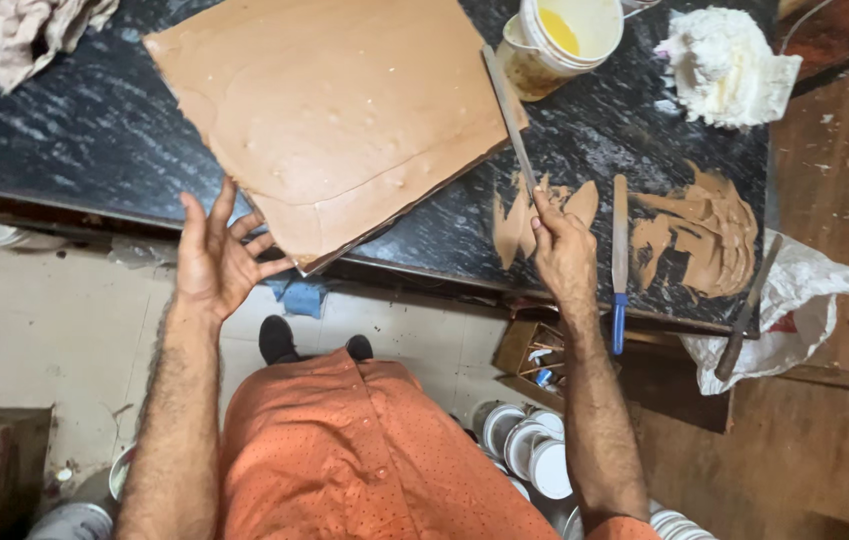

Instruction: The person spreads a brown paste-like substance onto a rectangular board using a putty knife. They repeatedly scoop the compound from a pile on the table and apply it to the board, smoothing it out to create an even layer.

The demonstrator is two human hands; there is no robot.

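Two hands at work: right hand grips long putty blade, tip at board's 3 o'clock edge; left hand spread open, fingers touching coated board on desk, 7 o'clock corner. Best: steady board, keep blade flat, pressure even.

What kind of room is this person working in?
Probably a painter's or woodworker's workshop. A flat board coated in tan putty lies on a smeared dark worktop, the right hand holds a long spreading blade, and paint tins crowd the floor.
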